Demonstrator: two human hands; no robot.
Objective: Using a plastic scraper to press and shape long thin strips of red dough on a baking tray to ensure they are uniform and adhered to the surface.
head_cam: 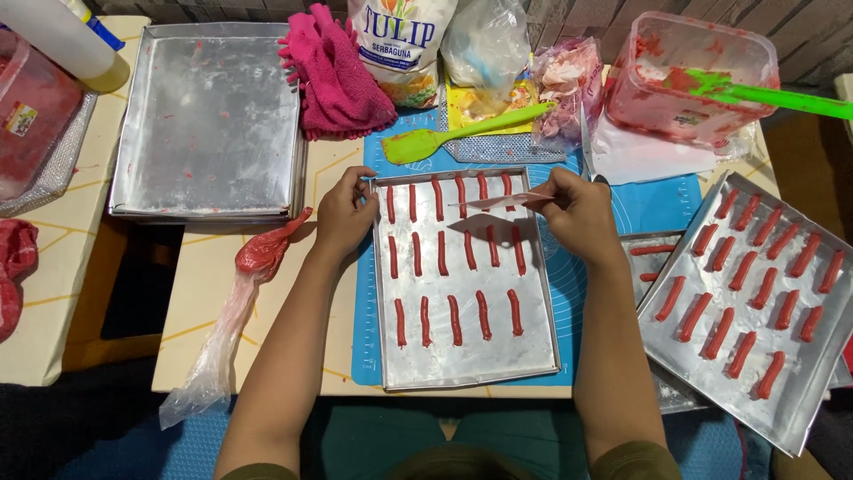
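Observation:
A metal baking tray (533, 356) lies in front of me on a blue mat, with three rows of piped red dough strips (456, 320) on it. My left hand (345, 211) grips the tray's upper left corner. My right hand (577, 212) holds a knife (498, 203) by the handle, its flat blade pointing left over the top row of strips. The blade casts a shadow on the tray just below it.
A red piping bag (258, 258) lies left of the tray. An empty tray (209, 116) and a pink cloth (338, 76) sit at the back left. A green spatula (462, 133), a flour bag (400, 44) and a plastic tub (693, 80) stand behind. A filled tray (755, 302) rests at the right.

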